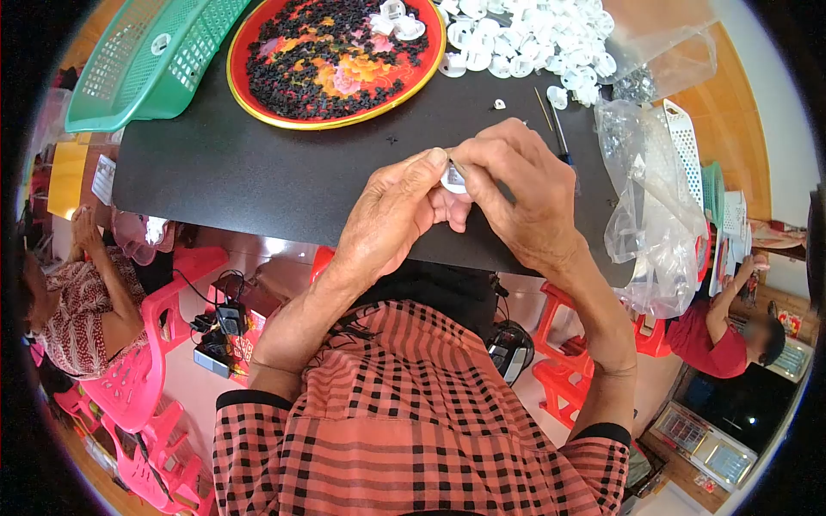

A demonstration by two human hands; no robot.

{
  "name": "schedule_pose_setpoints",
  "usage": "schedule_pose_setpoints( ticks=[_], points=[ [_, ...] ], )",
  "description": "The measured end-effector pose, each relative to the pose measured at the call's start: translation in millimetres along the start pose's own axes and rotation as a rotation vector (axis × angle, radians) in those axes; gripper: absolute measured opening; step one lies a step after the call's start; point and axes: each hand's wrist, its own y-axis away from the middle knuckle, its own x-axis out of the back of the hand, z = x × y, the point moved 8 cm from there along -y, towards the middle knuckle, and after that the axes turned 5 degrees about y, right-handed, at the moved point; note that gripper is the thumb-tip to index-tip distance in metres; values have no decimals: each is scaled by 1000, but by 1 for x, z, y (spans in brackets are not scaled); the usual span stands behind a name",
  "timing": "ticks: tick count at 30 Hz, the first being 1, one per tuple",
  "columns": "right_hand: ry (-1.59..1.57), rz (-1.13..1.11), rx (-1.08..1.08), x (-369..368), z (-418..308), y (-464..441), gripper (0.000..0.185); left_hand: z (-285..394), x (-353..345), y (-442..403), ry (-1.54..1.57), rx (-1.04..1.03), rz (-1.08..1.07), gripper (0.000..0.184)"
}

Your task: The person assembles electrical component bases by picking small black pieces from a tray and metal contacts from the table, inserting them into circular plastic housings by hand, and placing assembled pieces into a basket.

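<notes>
Above the dark table's front half, my left hand (387,211) is closed on a small round white plastic part (454,181), gripped between thumb and fingers. My right hand (533,198) meets it from the other side, thumb and forefinger pinched at the part's upper edge. A tiny black piece (452,162) shows at those fingertips; its exact shape is too small to tell. Farther back, a red round tray (245,99) with a yellow rim bears a spread of small black pieces (297,69) and a few white parts (404,24).
A heap of white plastic parts (508,39) lies at the back right. Near it are a thin dark-handled tool (561,138) and clear plastic bags (641,202). A green basket (142,99) stands at the back left. Other people sit at left (86,318) and right (718,344).
</notes>
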Motion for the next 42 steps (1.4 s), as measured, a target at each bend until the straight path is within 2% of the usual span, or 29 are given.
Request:
schedule_pose_setpoints(
  ticks=[1,3,7,9,15,19,22,25,29,34,38,40,42],
  points=[
    [-2,1,2,2,2,-1,13,1,1,-1,-2,-2,1,36],
    [139,0,210,5,-12,0,27,-2,1,-1,19,51,-38,35],
    [222,-65,262,4,-19,-1,36,0,-2,-1,67,68,-61,34],
    [320,-83,264,2,-24,-1,41,1,3,0,60,85,63,33],
    [326,-74,246,-2,-18,7,43,-1,6,-2,49,40,-1,32],
    [317,-50,212,-1,-16,7,40,-1,4,-2,62,71,31,32],
    [-16,-7,11,2,-1,4,34,2,4,-2,80,97,50,33],
    [-115,9,-69,0,4,5,35,1,5,-2,126,117,42,35],
    [-118,23,-27,0,4,7,33,0,6,-1,135,141,58,35],
    [30,16,131,-1,-4,5,32,-2,9,-1,101,116,69,34],
    [-24,-39,106,-2,-1,2,31,0,9,0,60,69,29,34],
    [-207,-61,-17,-4,8,4,31,1,7,0,45,69,12,35],
    [-184,-27,-21,-1,8,3,32,1,1,-1,53,83,16,36]
  ],
)
